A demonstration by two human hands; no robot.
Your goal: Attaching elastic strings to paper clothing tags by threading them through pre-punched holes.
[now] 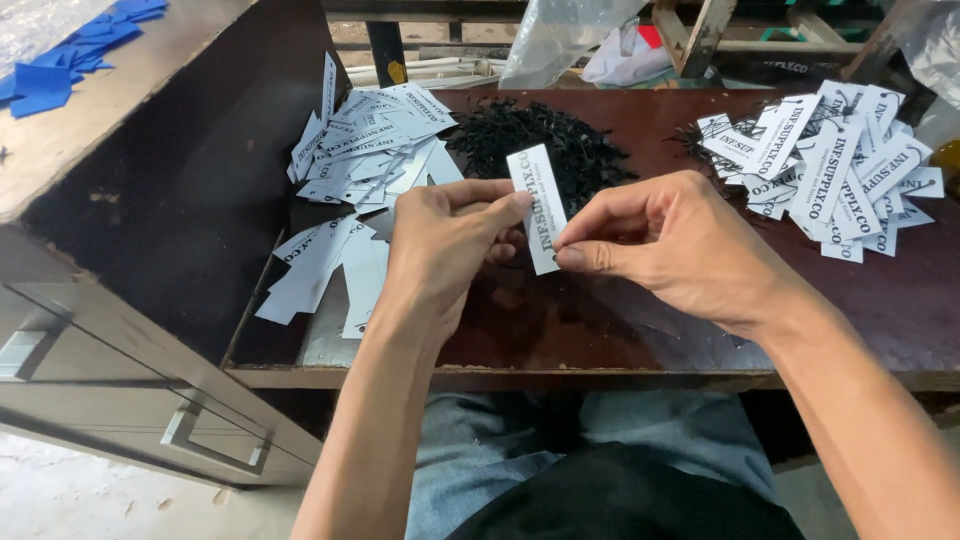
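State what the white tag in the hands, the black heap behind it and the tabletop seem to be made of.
White tag: probably matte card; thin, flat, stiff, printed. Black heap: possibly plastic or cord strands; too fine to tell. Tabletop: seemingly dark brown wood, worn, dull sheen.

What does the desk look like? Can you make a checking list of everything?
Surface: dark brown table, worn, with a metal-edged strip at its left end.
Job's things: one white tag held upright over the table by both hands.
Clutter: left tag pile; right tag pile; heap of black strings between them.
Hands: left hand pinches the tag's left edge; right hand fingers pinch its lower right edge.
Cables: nothing seen.
Surroundings: grey drawers at left, blue scraps on top; clear plastic bag behind.
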